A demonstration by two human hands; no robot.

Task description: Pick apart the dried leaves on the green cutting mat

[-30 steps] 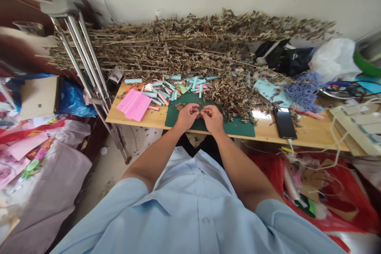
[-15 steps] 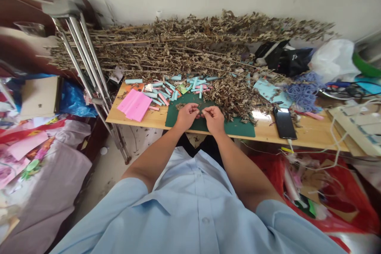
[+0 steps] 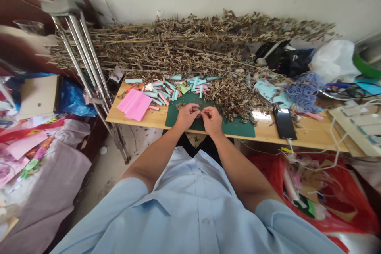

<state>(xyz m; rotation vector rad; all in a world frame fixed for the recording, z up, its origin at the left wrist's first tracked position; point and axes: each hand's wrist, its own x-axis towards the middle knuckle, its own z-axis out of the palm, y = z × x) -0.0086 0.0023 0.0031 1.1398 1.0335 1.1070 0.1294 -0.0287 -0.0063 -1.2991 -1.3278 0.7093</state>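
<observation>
My left hand [image 3: 187, 116] and my right hand [image 3: 212, 120] meet fingertip to fingertip over the front of a green mat [image 3: 238, 127]. Both are closed in a pinch, and whatever is between the fingers is too small to make out. Behind my right hand a heap of dry, crumbled leaves [image 3: 235, 95] covers part of the mat. Small blue paper rolls [image 3: 195, 82] and a few pink ones [image 3: 163, 99] lie behind my left hand. Pink paper sheets [image 3: 134, 104] rest on the wooden table [image 3: 116, 116] to the left.
Long dried leafy stalks [image 3: 166, 43] lie along the wall. Metal crutches [image 3: 89, 55] lean at the left. On the right are a black phone [image 3: 285, 123] with a cable, blue string [image 3: 303, 91] and a pale power strip [image 3: 360, 125]. Below stands a red bag [image 3: 333, 194].
My right hand has shifted slightly left, so its fingertips now touch those of my left hand. My left hand is almost unmoved.
</observation>
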